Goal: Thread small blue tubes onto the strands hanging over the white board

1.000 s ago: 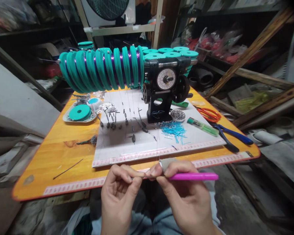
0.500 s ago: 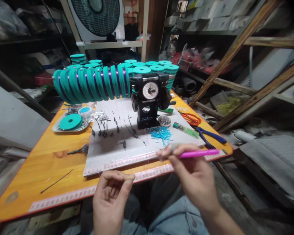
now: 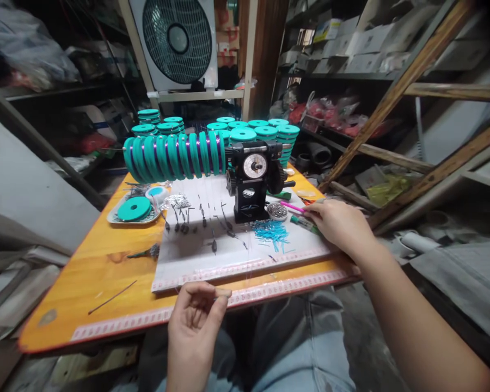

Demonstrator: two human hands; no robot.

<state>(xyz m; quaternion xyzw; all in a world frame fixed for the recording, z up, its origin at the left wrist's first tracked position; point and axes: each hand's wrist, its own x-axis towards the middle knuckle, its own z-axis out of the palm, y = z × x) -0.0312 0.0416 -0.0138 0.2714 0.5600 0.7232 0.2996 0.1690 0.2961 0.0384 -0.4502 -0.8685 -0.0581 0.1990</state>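
My right hand point(image 3: 341, 226) reaches over the right side of the white board point(image 3: 175, 267), its fingers closed on one end of a slim bright pink pen-like tool point(image 3: 293, 207). The tool's other end lies beside a small round dish of metal beads point(image 3: 276, 211). Under that hand a green-capped clear tube point(image 3: 304, 224) is partly covered. My left hand point(image 3: 198, 321) is held at the table's front edge, thumb and forefinger pinched together; whatever is between them is too small to make out. Short blue tubes point(image 3: 271, 232) lie loose on the board, left of my right hand.
A black winding machine point(image 3: 251, 185) carries a row of teal foam spools point(image 3: 173, 155) wound with purple line. More teal spools point(image 3: 240, 134) stand behind it. Several dark weighted rigs point(image 3: 204, 218) lie on the board. A patterned tray point(image 3: 134, 218) sits left; measuring tape point(image 3: 286, 287) runs along the front edge.
My right hand has carried the pink tool forward and away from my left hand, toward the bead dish. My left hand keeps its pinch. The camera view has shifted somewhat.
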